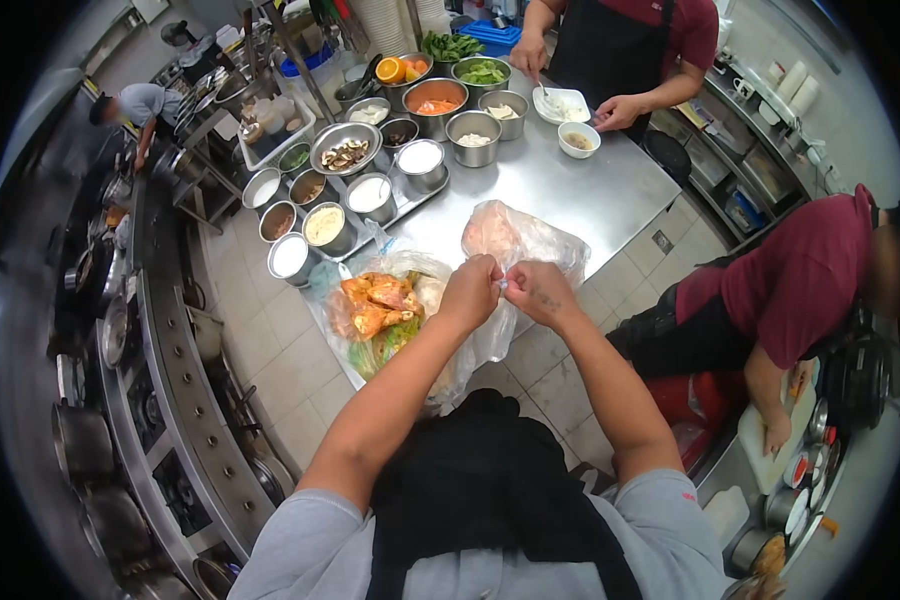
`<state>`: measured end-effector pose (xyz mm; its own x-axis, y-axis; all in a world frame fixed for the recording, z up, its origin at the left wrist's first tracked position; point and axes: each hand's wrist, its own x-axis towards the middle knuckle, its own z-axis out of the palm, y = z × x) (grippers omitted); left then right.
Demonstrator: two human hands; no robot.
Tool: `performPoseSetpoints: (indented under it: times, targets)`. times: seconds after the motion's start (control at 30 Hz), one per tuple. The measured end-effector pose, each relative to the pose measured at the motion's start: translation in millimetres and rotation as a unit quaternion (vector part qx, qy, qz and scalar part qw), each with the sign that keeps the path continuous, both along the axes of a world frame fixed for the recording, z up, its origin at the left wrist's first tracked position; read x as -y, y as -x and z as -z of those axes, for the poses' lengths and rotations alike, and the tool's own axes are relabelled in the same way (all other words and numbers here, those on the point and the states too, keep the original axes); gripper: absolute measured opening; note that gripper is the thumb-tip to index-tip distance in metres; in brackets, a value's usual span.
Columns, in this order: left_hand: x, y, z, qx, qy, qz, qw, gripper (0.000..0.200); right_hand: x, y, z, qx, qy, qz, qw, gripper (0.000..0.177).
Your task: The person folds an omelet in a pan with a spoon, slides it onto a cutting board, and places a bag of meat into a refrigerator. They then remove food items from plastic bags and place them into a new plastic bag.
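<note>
My left hand [472,290] and my right hand [541,292] meet over the table's near edge, fingers closed in a pinch. Between them they grip the gathered plastic of a clear plastic bag [553,248]. Pale pink contents, perhaps raw meat [492,232], show through the bag on the steel table. Left of my hands lies another open clear bag with seasoned orange-brown chicken pieces [378,303] and green leaves [385,343]. The exact spot where my fingertips hold the plastic is small and hard to make out.
Metal containers with sliced mushrooms [345,154], carrots [436,106] and white powder [420,157] crowd the table's left and back. Across the table a person works over a white square dish [560,106]. Another person cuts at a board [770,440] on my right. Stoves [175,490] line the left.
</note>
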<state>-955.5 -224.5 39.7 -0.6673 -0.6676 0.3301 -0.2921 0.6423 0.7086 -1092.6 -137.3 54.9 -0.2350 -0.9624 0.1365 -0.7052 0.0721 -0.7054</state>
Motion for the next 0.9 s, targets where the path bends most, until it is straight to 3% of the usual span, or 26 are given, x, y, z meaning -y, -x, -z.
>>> performPoseSetpoints:
  times: [0.07, 0.1, 0.4, 0.8, 0.87, 0.9]
  targets:
    - [1, -3, -2, 0.011, -0.024, -0.002, 1.000, 0.009, -5, -2, 2, 0.121, 0.033, 0.022, 0.992, 0.016]
    - [1, -3, -2, 0.014, -0.025, -0.001, 1.000, 0.009, -6, -2, 1, 0.123, 0.032, 0.023, 0.992, 0.016]
    - [11, 5, -11, 0.046, -0.016, 0.023, 0.999, 0.006, 8, 7, -6, -0.049, -0.015, -0.043, 0.998, 0.015]
    - [16, 4, -11, 0.074, -0.060, 0.050, 0.994, 0.005, 2, 16, 2, -0.249, 0.095, -0.067, 0.962, 0.014]
    - [20, 1, -10, 0.108, -0.070, -0.006, 0.992, 0.006, -1, 28, 0, -0.220, 0.113, 0.041, 0.968, 0.015]
    - [22, -1, -11, 0.103, -0.104, -0.005, 0.989, 0.006, -7, 34, -8, -0.153, 0.067, 0.101, 0.981, 0.014]
